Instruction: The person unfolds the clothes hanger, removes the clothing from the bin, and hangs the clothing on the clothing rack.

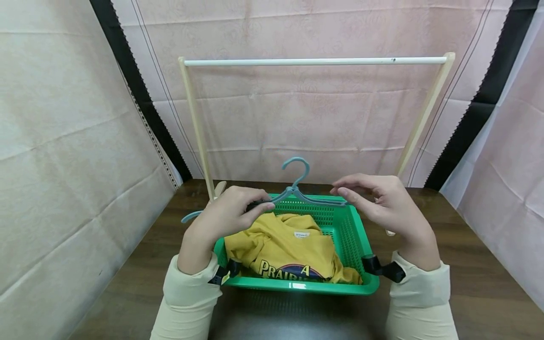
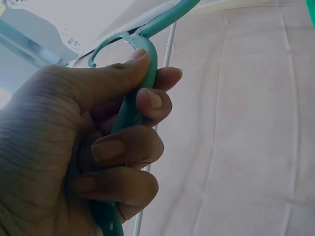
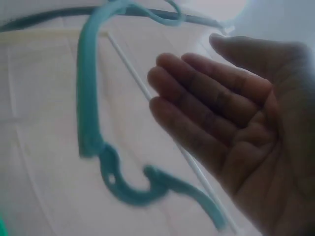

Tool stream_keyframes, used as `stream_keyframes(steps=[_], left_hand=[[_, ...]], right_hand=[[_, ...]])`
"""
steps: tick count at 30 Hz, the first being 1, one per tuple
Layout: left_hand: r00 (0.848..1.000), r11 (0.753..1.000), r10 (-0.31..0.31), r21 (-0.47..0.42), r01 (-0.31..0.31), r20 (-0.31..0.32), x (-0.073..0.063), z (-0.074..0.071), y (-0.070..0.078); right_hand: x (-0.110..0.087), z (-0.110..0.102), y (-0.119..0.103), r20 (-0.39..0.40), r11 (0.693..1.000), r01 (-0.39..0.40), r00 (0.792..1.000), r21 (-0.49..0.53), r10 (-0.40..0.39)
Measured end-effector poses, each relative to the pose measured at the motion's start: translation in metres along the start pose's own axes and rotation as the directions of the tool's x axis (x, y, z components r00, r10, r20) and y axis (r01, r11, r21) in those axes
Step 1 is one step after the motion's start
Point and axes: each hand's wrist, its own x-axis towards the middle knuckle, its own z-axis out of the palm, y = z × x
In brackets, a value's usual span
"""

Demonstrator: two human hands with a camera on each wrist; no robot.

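A blue-green plastic clothes hanger is held over the basket, its hook pointing up. My left hand grips one arm of it; the left wrist view shows the fingers curled round the hanger with the thumb pressed on top. A blue tip sticks out left of that hand. By the other end of the hanger is my right hand. In the right wrist view its fingers are extended, apart from the hanger. Below lies a crumpled yellow printed garment in a green basket.
Behind the basket stands a rack with a white horizontal bar and cream side posts. The brown wooden table bears both. Pale fabric walls with black edging enclose the back and sides.
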Motion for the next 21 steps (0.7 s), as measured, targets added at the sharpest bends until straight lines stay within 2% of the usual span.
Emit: stream_keyframes(steps=[4,10,21], left_hand=[[1.0,0.999,0.027,-0.028,-0.027,0.014,0.0008,0.0012,0.003],[0.998,0.998,0.052,-0.019,-0.052,-0.018,0.0014,-0.0004,0.0052],[0.999,1.0,0.014,-0.025,-0.015,-0.044,-0.0015,-0.004,0.007]], right_hand=[[0.0023,0.0037,0.0028,0.028,0.999,-0.017,0.999,-0.035,0.018],[0.0031,0.003,0.0076,0.062,0.996,-0.037,0.997,-0.081,0.042],[-0.0005,0.0006,0.0094,0.068,0.989,-0.094,0.992,-0.114,0.102]])
